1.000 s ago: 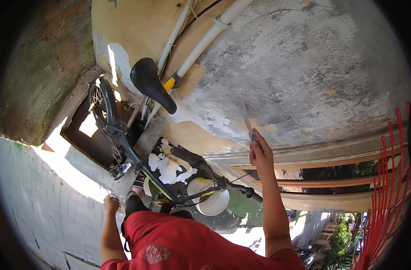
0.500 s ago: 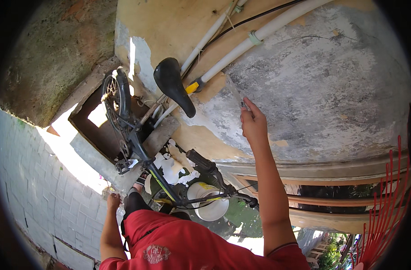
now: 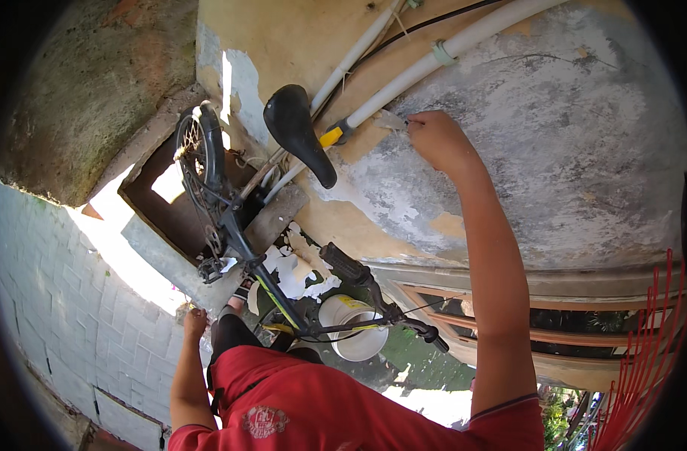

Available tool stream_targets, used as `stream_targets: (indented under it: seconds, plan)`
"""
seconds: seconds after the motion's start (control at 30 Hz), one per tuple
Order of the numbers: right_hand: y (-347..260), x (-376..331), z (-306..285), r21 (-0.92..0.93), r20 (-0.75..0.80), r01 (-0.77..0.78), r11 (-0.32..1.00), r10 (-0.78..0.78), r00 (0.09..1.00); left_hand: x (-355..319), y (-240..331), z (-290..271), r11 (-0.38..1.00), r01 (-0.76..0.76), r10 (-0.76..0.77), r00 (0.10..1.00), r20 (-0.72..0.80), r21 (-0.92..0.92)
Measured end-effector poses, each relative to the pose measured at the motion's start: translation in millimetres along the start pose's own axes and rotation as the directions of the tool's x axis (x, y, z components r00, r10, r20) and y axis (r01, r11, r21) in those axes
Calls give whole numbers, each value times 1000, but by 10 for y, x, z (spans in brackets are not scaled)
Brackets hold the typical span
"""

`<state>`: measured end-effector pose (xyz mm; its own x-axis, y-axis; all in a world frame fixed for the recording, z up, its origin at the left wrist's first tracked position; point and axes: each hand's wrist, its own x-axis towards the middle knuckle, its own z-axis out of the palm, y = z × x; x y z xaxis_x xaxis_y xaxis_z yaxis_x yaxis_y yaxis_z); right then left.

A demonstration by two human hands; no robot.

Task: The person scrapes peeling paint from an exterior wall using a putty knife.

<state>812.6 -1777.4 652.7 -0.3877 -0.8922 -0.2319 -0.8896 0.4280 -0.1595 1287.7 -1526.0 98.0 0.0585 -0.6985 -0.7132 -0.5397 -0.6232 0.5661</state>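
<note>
My right hand (image 3: pixel 439 139) is raised against the wall and closed round the handle of a scraper (image 3: pixel 391 120). The scraper's pale flat blade points left and lies at the edge of a patch of tan paint, just below a white pipe. Grey, worn plaster (image 3: pixel 524 165) with the paint gone spreads around and to the right of this hand. Low on the left, my left hand (image 3: pixel 195 322) hangs beside my leg with its fingers curled. Whatever it may hold is too small to make out.
A bicycle (image 3: pixel 272 289) with a black saddle (image 3: pixel 298 131) stands between me and the wall. White pipes (image 3: pixel 433 64) run along the wall. A white bucket (image 3: pixel 358 344) and peeled paint flakes (image 3: pixel 294 270) are on the ground by an open pit (image 3: pixel 148 203). Red rods (image 3: pixel 644 353) rise at the right.
My right hand has moved up and slightly right, its wrist now bent over. The scraper has turned from a steep slant to lying nearly level against the wall. My left hand stays low.
</note>
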Motion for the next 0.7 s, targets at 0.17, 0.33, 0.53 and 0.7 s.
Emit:
stream_targets:
  seconds: [0.17,0.33,0.53,0.7]
  plan:
    - [281,135,192,292,147,-133,947,93,985,19,-166,0,1000,21,-21,1000,-8,3]
    - [340,-168,17,232,111,-138,963,114,987,29,-244,-1,1000,15,-15,1000,-17,-12]
    - [543,-30,547,84,11,34,996,-35,999,-60,224,-21,997,-77,77,996,39,-8]
    - [847,-252,1043,14,13,77,997,-78,997,-185,977,-43,977,-201,204,978,33,-74]
